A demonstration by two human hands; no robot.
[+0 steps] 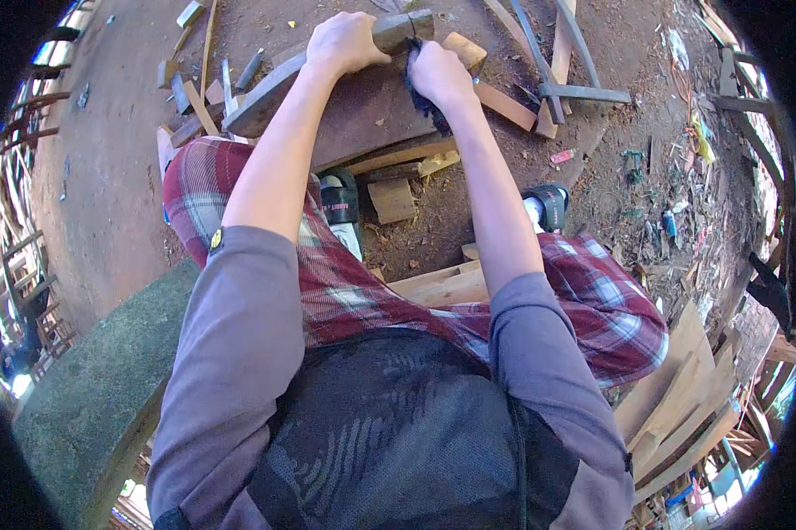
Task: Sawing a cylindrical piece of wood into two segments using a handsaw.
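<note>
A thick, grey-brown wooden beam point(279, 88) runs slantwise across the top of the view, beyond my knees. My left hand point(345, 42) lies over it, fingers wrapped round its far side and thumb toward the beam's right end. Close to that right end, my right hand point(440, 75) is closed on a dark, ragged cloth point(424, 104), which hangs down below my fingers and touches the beam. Most of the right fingers are hidden behind the hand. A dark line crosses the beam just above the cloth.
Loose wood offcuts point(393, 201) lie between my sandalled feet. Past my right hand, joined wooden bars point(583, 92) rest on the dirt ground. Long planks point(680, 397) are stacked at lower right. A green-grey slab point(106, 371) stands at my left.
</note>
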